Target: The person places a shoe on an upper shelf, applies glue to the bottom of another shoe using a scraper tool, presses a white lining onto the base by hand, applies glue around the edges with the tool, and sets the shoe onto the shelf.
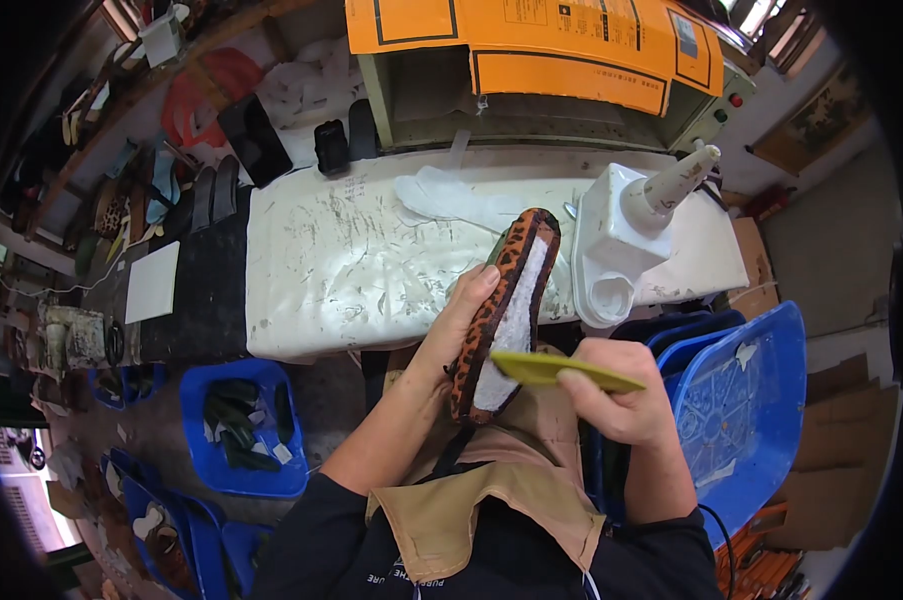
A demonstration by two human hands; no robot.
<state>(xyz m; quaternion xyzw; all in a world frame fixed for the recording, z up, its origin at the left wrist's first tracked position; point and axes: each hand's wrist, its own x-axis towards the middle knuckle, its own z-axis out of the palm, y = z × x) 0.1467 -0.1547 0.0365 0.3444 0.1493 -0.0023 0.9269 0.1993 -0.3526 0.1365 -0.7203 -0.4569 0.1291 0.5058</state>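
Note:
My left hand (461,318) is wrapped round a leopard-print shoe upper (491,305), which is tilted with its white underside (514,320) facing up and to the right. In my right hand (616,385) is a flat yellow-green tool (541,369); its left end lies over the lower part of the white underside. Whether the tool touches the surface, I cannot tell. Right of the shoe, on the table, stands a white container (616,235) with a cone-shaped spout and a small round cup at its front.
The white-covered table (321,260) holds thin white sheets (436,195). Behind it is a metal box with an orange cover (571,60). Blue bins stand at the left (196,440) and right (786,400). Shelves with shoe parts line the left.

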